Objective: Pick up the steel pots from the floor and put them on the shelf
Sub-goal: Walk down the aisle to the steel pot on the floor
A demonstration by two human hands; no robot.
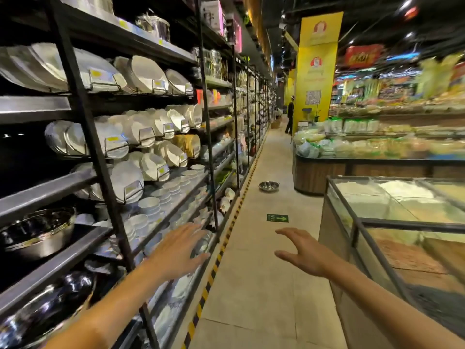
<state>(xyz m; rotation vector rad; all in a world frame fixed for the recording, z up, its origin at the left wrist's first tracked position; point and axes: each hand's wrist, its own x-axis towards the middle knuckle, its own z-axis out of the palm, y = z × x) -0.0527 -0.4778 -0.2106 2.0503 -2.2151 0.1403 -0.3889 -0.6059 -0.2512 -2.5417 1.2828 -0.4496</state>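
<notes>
Head view: 1 steel pot (pixel 269 186) sits on the floor (pixel 261 273) far down the aisle, well apart from both hands. Left hand (pixel 176 250) and right hand (pixel 304 255) are spread open, empty, beside the shelf (pixel 45 192) holding steel bowls (pixel 37 233).

A steel pot (pixel 269 186) sits alone on the tiled floor (pixel 254 285) at centre frame, while the dark metal shelf (pixel 83 250) filling the left holds white plates (pixel 125 183), stacked bowls (pixel 148 205) and steel pots (pixel 37 235) at lower left.
</notes>
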